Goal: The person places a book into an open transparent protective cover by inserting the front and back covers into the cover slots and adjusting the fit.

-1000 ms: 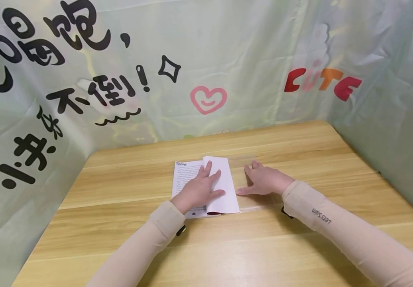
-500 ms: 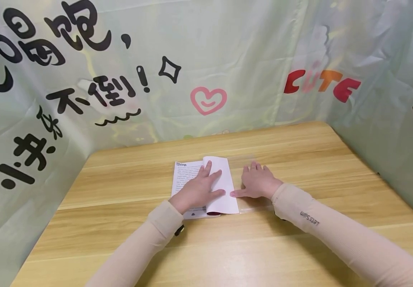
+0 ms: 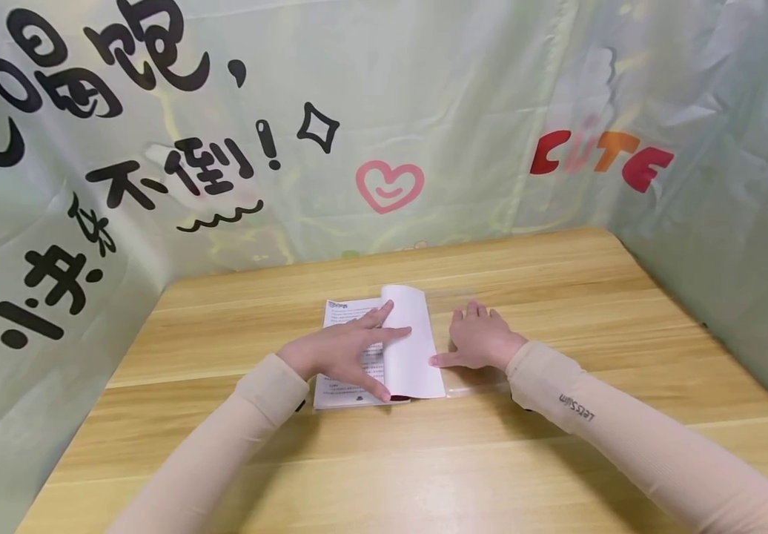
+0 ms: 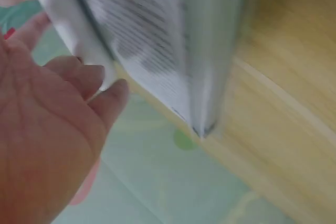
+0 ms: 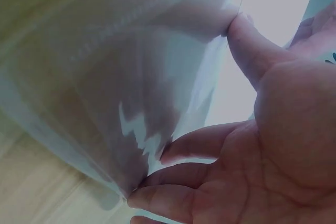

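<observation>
A thin booklet lies on the table with a printed page showing on its left side. Over its right part curls a blank white leaf, a little dark red visible under its lower edge. My left hand spreads across the booklet, fingertips on the white leaf and thumb at its lower left corner. To the right, my right hand lies with extended fingers on a clear plastic sheet, its thumb reaching the leaf's right edge. In the left wrist view, clear plastic also borders the printed page.
The wooden table extends on all sides of the booklet. Behind it hangs a pale green cloth with printed lettering and a pink heart; the cloth also runs down both sides.
My left hand has shifted left and turned, so its thumb now sits at the leaf's lower corner. The white leaf's top bulges slightly higher. My right hand moved left to the leaf's edge, then stayed.
</observation>
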### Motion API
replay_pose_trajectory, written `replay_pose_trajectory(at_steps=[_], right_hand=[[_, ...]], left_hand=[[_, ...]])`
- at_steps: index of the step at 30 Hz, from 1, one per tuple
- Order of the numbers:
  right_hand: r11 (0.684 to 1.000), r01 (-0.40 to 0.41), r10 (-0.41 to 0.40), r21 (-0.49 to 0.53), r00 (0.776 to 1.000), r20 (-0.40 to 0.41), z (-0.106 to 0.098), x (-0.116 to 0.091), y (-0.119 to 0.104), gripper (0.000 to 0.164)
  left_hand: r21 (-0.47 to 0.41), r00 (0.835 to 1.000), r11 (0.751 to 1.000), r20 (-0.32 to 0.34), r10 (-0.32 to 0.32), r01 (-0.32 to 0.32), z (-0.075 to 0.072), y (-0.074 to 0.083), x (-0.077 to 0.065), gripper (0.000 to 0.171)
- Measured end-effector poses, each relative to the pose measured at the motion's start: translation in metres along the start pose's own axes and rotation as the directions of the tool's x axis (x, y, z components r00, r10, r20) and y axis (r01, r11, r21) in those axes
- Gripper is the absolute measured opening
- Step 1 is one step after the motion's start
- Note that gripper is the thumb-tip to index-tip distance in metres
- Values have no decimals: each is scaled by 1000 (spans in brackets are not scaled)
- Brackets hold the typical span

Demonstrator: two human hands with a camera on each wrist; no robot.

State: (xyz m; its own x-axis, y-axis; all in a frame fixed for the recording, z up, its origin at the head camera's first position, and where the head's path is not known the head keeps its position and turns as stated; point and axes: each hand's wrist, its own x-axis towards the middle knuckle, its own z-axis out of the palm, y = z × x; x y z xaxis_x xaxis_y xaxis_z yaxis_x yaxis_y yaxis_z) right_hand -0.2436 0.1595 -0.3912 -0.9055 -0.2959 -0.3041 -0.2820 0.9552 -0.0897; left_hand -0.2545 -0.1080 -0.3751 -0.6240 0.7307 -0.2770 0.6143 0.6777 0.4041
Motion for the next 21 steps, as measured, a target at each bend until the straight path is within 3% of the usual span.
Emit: replay_pose_trajectory(at_steps=[12,21], right_hand=[[999,35,-36,38,999,2,-1,-5,9,104],[997,45,-45,56,999,3,1,-6,12,103]], left_hand=[[62,999,997,-24,38,-36,6,-11,4,100],[60,1000,998,-12,10,-10,5,-7,3,99]])
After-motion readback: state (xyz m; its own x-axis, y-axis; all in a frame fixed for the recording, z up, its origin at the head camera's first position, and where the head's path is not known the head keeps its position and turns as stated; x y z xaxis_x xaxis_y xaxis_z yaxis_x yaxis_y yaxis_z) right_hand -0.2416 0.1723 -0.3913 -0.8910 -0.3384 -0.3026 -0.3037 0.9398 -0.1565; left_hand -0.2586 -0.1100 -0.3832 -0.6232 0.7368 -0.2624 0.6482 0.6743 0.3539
